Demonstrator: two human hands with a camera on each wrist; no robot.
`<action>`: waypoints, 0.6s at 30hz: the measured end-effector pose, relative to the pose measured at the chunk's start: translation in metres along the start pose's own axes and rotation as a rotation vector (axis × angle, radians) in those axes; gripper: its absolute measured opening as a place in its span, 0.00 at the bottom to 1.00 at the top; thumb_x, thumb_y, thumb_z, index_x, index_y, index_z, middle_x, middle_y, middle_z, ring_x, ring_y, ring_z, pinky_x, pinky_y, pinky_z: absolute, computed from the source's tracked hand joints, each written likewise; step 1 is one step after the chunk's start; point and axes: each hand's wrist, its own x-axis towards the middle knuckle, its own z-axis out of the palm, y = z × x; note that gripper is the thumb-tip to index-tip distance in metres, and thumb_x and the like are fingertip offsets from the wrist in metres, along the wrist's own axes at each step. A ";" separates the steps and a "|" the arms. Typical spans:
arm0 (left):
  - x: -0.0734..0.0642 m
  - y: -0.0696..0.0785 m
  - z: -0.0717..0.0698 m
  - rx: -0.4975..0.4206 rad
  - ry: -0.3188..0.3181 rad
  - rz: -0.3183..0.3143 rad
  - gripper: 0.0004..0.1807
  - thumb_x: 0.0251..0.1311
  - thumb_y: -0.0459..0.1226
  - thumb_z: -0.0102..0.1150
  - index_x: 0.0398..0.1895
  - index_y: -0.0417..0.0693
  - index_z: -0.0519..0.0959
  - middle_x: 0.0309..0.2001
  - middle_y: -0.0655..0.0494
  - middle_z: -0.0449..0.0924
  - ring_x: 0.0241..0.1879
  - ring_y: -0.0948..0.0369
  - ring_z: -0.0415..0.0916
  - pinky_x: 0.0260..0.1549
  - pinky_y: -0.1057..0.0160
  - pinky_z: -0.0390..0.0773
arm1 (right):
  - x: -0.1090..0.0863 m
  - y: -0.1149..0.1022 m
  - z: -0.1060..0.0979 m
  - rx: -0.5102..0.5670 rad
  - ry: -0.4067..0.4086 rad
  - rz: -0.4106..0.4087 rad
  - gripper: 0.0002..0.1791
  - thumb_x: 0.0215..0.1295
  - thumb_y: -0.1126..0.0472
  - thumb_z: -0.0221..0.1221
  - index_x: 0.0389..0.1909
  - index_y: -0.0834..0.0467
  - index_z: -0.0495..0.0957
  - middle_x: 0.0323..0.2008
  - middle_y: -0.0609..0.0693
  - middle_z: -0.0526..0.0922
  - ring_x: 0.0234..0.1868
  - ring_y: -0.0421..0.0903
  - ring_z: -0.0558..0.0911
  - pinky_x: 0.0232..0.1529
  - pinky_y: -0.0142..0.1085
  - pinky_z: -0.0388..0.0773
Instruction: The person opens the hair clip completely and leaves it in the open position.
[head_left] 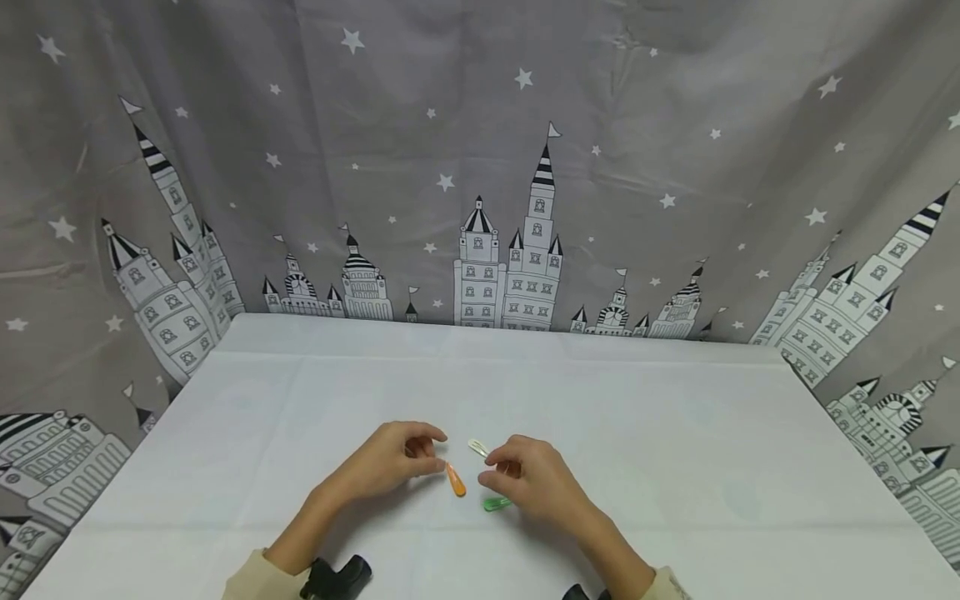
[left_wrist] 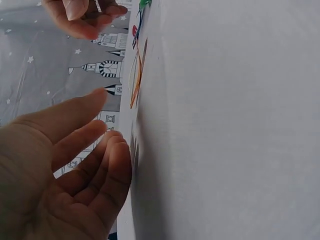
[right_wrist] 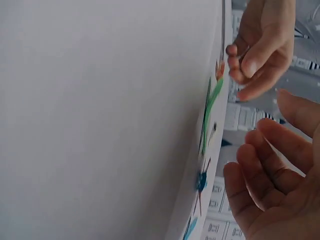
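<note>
Orange clip (head_left: 456,481) lies beside left hand (head_left: 397,457), green clip (head_left: 495,504) near right hand (head_left: 536,479), both thumbs parted from fingers.

Orange teardrop clip (head_left: 457,482) lying flat, slanted, narrow tip up-left, broad rounded end lower right. Green clip (head_left: 496,503) just right of it, roughly sideways, right end hidden; pale clip (head_left: 477,447) beyond both, slanting, near end covered. Right-wrist view: dark-blue piece (right_wrist: 201,181) and lighter blue piece (right_wrist: 190,229), outlines unclear.
</note>
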 end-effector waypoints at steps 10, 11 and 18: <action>-0.003 0.004 0.003 0.027 -0.073 -0.005 0.16 0.55 0.35 0.72 0.45 0.39 0.83 0.28 0.62 0.74 0.28 0.65 0.70 0.29 0.66 0.72 | 0.001 -0.003 0.018 0.022 -0.071 0.050 0.07 0.59 0.58 0.69 0.34 0.58 0.86 0.28 0.37 0.77 0.29 0.33 0.74 0.37 0.34 0.75; -0.003 0.004 0.003 0.032 -0.076 -0.004 0.15 0.55 0.35 0.72 0.45 0.40 0.83 0.28 0.62 0.74 0.28 0.65 0.70 0.29 0.66 0.72 | 0.001 -0.002 0.020 0.013 -0.074 0.050 0.06 0.58 0.58 0.69 0.33 0.57 0.86 0.28 0.37 0.77 0.29 0.33 0.74 0.37 0.33 0.74; 0.000 0.004 0.005 0.060 -0.085 -0.005 0.09 0.55 0.33 0.70 0.39 0.43 0.85 0.27 0.63 0.74 0.28 0.65 0.69 0.28 0.66 0.72 | 0.001 -0.001 0.025 -0.018 -0.063 0.013 0.05 0.55 0.58 0.71 0.29 0.54 0.86 0.26 0.35 0.76 0.28 0.32 0.72 0.31 0.28 0.71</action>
